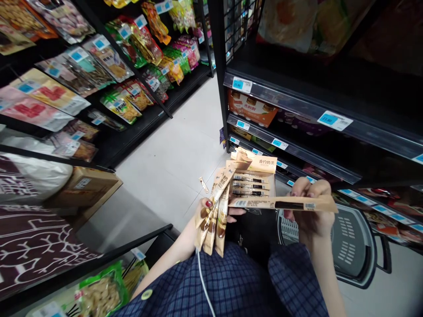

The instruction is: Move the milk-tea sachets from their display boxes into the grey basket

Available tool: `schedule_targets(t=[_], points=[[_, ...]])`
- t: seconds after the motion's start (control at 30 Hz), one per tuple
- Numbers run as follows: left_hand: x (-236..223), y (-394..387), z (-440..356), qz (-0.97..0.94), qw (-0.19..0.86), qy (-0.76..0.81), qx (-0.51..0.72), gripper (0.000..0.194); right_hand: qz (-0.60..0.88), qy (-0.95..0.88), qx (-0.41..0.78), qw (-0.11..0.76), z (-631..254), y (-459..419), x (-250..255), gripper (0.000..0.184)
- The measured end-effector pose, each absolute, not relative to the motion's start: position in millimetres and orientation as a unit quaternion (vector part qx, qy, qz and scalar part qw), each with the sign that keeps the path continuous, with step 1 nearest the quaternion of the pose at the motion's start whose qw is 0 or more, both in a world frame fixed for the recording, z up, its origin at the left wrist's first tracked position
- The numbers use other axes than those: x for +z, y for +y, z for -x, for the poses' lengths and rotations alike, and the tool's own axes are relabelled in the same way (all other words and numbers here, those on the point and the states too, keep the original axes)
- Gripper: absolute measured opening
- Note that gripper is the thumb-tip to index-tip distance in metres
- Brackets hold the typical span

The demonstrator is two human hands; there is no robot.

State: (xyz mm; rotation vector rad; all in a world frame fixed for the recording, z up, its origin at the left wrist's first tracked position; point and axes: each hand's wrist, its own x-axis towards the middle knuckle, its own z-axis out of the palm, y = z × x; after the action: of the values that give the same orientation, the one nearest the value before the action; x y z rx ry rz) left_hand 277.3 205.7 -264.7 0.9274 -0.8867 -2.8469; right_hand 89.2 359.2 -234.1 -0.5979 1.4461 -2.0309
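My left hand (209, 206) is closed around several beige milk tea stick sachets (220, 215), fanned out with their lower ends toward my body. Just right of them is an open beige box (268, 164) with more sachets lying in rows inside; what holds it up is hidden. Across the near side of the box, my right hand (312, 198) pinches the right end of a long stick sachet (284, 203) with a black bar and barcode. Beyond my left hand, a small beige packet (204, 185) seems to lie on the floor.
A grey shopping basket (350, 246) stands on the floor at my right. Dark shelves (291, 101) with price tags rise on the right. Racks of hanging snack bags (128, 39) line the left, with a cardboard box (82, 189) low down. A white cable (203, 281) hangs over my shirt.
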Motion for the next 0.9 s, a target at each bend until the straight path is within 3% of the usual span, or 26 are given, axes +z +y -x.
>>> schedule_targets(t=[0.23, 0.37, 0.43, 0.53, 0.7, 0.9], points=[[-287, 195, -277, -0.252, -0.076, -0.187, -0.946, 0.056, 0.271, 0.536, -0.724, 0.338, -81, 365, -237, 0.055], [-295, 175, -282, -0.240, -0.121, -0.209, -0.940, 0.058, 0.345, 0.631, -0.598, 0.354, -62, 375, -230, 0.022], [-295, 167, -285, -0.242, -0.113, -0.231, -0.935, 0.058, 0.353, 0.693, -0.510, 0.368, -52, 378, -228, 0.020], [-294, 161, -286, -0.251, -0.095, -0.244, -0.932, 0.058, 0.291, 0.766, -0.445, 0.361, -38, 380, -233, 0.031], [-301, 152, -288, -0.256, -0.012, -0.217, -0.942, 0.049, 0.225, 0.823, -0.439, 0.282, -23, 380, -262, 0.030], [-303, 146, -296, -0.226, 0.034, -0.175, -0.958, 0.054, 0.207, 0.789, -0.490, 0.308, -24, 366, -299, 0.028]])
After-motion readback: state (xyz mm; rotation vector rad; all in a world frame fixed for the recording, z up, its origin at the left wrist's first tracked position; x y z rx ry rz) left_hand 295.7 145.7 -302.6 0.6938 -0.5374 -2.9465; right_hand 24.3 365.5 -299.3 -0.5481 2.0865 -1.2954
